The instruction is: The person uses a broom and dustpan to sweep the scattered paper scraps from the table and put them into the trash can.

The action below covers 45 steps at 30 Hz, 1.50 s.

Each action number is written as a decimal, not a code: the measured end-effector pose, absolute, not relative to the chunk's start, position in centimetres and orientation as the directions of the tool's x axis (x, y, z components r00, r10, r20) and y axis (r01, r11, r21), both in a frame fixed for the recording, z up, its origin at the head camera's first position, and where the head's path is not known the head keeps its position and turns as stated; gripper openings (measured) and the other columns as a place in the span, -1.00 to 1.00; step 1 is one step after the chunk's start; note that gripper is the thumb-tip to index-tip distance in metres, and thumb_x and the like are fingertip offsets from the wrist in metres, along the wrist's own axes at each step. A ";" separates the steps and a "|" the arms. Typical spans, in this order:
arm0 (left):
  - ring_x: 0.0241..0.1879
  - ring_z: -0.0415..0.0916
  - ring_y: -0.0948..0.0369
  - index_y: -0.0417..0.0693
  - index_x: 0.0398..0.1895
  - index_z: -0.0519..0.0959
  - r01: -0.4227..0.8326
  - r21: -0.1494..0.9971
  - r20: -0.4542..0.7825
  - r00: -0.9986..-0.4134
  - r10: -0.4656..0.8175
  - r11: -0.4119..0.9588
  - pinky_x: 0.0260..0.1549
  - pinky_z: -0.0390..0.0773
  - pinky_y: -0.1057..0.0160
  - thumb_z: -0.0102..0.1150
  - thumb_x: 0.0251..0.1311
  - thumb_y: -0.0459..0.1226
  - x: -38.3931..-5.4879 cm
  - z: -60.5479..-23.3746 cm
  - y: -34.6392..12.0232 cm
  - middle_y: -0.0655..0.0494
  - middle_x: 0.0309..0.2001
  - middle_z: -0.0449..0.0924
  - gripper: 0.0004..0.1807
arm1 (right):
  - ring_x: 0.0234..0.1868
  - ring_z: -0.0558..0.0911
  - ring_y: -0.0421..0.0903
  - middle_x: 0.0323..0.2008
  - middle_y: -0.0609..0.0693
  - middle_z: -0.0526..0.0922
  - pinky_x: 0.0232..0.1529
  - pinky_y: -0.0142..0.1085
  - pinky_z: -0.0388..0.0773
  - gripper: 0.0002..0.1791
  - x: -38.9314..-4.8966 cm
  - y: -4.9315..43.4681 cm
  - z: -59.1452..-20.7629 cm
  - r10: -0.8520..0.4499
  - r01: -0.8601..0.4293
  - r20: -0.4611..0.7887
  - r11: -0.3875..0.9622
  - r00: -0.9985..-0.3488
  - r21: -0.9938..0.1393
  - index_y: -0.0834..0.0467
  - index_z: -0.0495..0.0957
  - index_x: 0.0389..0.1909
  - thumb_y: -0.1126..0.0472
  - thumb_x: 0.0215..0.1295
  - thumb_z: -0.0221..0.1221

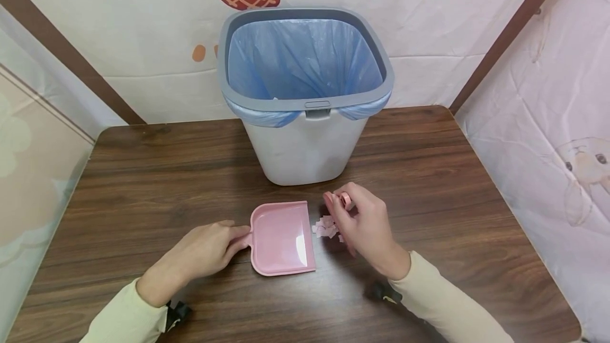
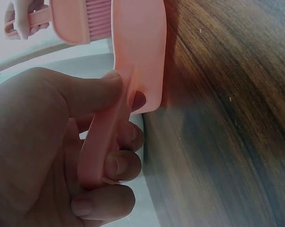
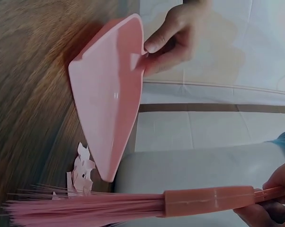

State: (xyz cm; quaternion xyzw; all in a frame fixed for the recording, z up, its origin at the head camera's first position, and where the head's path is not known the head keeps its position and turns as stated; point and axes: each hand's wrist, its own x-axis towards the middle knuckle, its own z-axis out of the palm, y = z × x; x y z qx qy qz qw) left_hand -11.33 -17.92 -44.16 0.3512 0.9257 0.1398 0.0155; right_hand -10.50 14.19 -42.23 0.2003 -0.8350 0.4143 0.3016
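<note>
A pink dustpan (image 1: 278,237) lies on the table, its straight lip turned to the right. My left hand (image 1: 207,247) grips its handle (image 2: 104,142), thumb on top and fingers curled underneath. Just beyond the lip sits a small pile of pale pink paper scraps (image 1: 326,226). My right hand (image 1: 367,226) holds a pink brush by its handle; in the right wrist view the brush (image 3: 209,201) has its bristles (image 3: 85,208) down at the scraps. The dustpan pan shows no scraps on it. From above, the right hand hides much of the brush.
Behind the dustpan stands a white trash bin (image 1: 305,152) with a grey rim (image 1: 305,104) and a blue liner bag (image 1: 305,57). The brown wooden table (image 1: 157,173) ends at the back against printed cloth walls (image 1: 157,41).
</note>
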 end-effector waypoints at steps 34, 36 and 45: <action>-0.21 0.70 0.02 -0.07 0.03 0.73 0.622 0.275 0.029 -0.767 0.641 0.733 -0.26 0.67 -0.06 0.32 0.32 -0.20 -11.3 -43.9 -17.8 0.01 -0.17 0.70 -0.72 | -0.42 0.63 -0.15 -0.40 0.03 0.70 -0.48 -0.30 0.61 -0.94 -10.9 10.2 -42.3 -0.093 -0.712 0.739 0.372 -0.667 -0.595 0.20 0.64 -0.33 0.41 0.24 0.30; -0.22 0.70 0.02 -0.07 0.03 0.73 0.623 0.275 0.029 -0.767 0.641 0.733 -0.26 0.67 -0.06 0.32 0.32 -0.20 -11.3 -43.9 -17.8 0.01 -0.17 0.70 -0.72 | -0.45 0.60 -0.16 -0.41 0.03 0.69 -0.52 -0.34 0.59 -0.94 -10.9 10.4 -42.1 -0.077 -0.711 0.744 0.376 -0.663 -0.595 0.21 0.64 -0.33 0.42 0.23 0.30; -0.21 0.69 0.03 -0.05 0.04 0.73 0.625 0.274 0.046 -0.768 0.639 0.731 -0.25 0.67 -0.06 0.31 0.33 -0.17 -11.2 -44.1 -18.0 0.02 -0.17 0.70 -0.72 | -0.53 0.48 -0.20 -0.46 0.01 0.68 -0.64 -0.35 0.43 -0.91 -11.2 12.2 -41.5 -0.013 -0.654 0.719 0.426 -0.695 -0.625 0.19 0.64 -0.38 0.43 0.22 0.31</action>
